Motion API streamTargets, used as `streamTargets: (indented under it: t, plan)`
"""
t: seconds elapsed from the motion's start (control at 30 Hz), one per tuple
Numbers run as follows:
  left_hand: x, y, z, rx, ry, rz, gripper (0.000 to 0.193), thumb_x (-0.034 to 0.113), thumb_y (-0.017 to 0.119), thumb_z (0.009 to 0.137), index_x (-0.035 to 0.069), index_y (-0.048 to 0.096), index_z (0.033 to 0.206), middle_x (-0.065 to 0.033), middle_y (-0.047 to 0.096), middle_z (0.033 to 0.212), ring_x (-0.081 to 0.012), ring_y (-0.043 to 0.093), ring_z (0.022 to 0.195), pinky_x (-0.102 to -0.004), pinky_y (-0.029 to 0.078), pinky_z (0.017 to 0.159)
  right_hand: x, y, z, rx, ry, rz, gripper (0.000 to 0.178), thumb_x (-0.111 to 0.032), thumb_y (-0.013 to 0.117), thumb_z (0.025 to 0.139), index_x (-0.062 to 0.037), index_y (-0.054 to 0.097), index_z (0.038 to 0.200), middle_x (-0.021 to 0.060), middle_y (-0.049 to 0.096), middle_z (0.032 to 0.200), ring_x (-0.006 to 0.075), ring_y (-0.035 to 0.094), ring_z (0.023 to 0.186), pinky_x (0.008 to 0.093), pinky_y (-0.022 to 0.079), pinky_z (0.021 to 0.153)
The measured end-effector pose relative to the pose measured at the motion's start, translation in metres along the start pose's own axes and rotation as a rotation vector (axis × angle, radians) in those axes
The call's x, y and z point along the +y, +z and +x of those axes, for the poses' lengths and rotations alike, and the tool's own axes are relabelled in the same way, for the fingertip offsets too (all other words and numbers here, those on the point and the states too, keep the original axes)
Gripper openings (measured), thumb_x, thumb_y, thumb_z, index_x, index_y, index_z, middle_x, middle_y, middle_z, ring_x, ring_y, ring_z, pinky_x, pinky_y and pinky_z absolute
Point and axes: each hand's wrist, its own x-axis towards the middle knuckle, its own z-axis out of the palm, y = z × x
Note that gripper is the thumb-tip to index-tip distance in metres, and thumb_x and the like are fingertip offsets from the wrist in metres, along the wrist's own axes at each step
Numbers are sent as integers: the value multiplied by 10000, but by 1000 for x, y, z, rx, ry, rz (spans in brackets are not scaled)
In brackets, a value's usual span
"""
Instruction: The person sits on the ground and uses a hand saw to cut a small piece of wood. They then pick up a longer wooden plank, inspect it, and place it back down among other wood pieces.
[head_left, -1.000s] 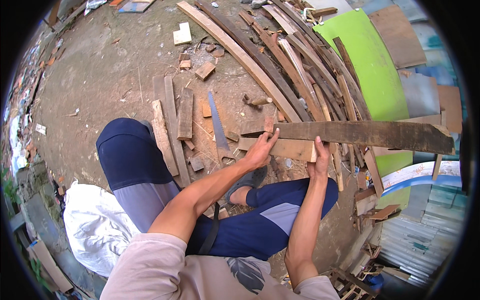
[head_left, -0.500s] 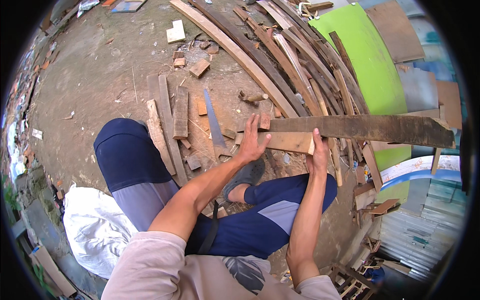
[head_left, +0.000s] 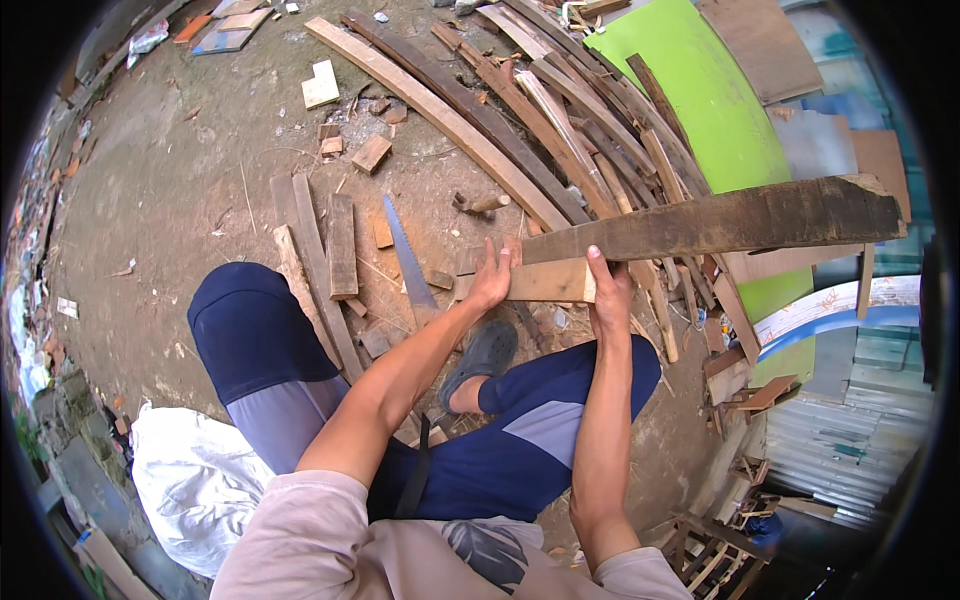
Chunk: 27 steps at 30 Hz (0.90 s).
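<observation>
A short, pale wooden block (head_left: 548,282) is held crosswise in front of me by both hands. My left hand (head_left: 490,276) is closed round its left end, with fingertips beside the near end of a long dark plank (head_left: 720,222). My right hand (head_left: 611,298) grips the block's right end, thumb on top and the other fingers mostly hidden beneath. The plank lies along the block's far side and runs off to the right; how it is supported there is hidden. A handsaw (head_left: 404,248) with a bluish blade lies on the ground left of my left hand.
Beyond the saw lies what looks like a hammer (head_left: 482,203). Wood offcuts (head_left: 342,245) are scattered to the left. A pile of long boards (head_left: 570,140) stretches across the far right beside a green panel (head_left: 690,90). A white sack (head_left: 190,480) sits by my left leg.
The long plank's right end has swung up and away, so it slants more against the block. My left hand's fingers have drawn together. The whole view has shifted slightly.
</observation>
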Motion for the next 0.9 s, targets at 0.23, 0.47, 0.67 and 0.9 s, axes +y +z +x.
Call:
streamTargets:
  t: [0.23, 0.47, 0.67, 0.9]
  plan:
    - [-2, 0, 1, 9, 14, 17, 842, 582, 240, 1042, -4, -10, 1592, -293, 148, 1633, -397, 146, 1529, -402, 138, 1244, -4, 9, 2, 9, -51, -64, 792, -365, 763, 895, 63, 402, 1455, 197, 486, 1436, 288, 443, 1352, 377, 301, 1149]
    - [0, -8, 2, -72, -91, 43, 929, 636, 282, 1018, -29, -40, 1581, -289, 98, 1643, -382, 85, 1542, -407, 109, 1250, -6, 15, 0, 23, -74, -106, 770, -392, 745, 905, 56, 425, 1443, 195, 505, 1424, 284, 465, 1332, 372, 322, 1133]
    - [-6, 5, 3, -38, -151, -78, 975, 687, 258, 1000, -24, -81, 1575, -276, -40, 1653, -383, -66, 1543, -448, 43, 1253, -11, 17, -3, 50, -80, -210, 675, -407, 685, 954, 67, 489, 1393, 191, 565, 1368, 272, 514, 1280, 363, 353, 1104]
    - [-7, 11, 3, 4, -134, -47, 932, 637, 222, 1023, -69, -64, 1560, -288, -26, 1648, -395, -35, 1542, -444, 57, 1258, -13, 20, -6, 99, -99, -274, 652, -418, 637, 985, 100, 512, 1361, 211, 573, 1364, 276, 521, 1280, 366, 360, 1099]
